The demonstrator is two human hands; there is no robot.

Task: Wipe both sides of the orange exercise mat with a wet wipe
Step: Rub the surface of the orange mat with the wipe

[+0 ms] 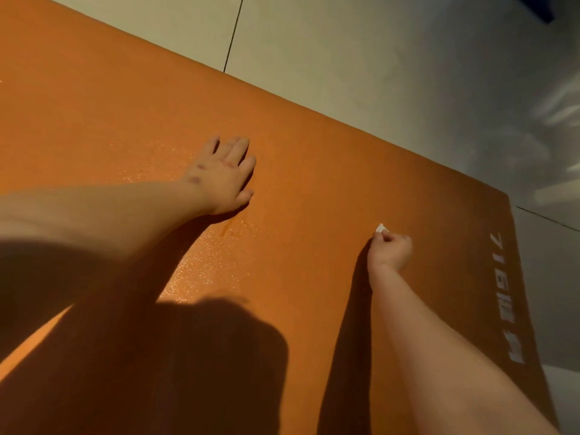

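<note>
The only lettering is a white printed line running along the right edge of the flat orange foam exercise mat, turned sideways to the view. Its far end looks like the digits "77". The characters nearer are too blurred to read.

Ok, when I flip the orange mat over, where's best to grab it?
Probably the orange mat by its short end edge beside the white lettering, coming from the tiled floor side. It lies flat, so you must slide under that free edge. The right hand is nearest but pinches the wipe; the left hand presses flat.
</note>
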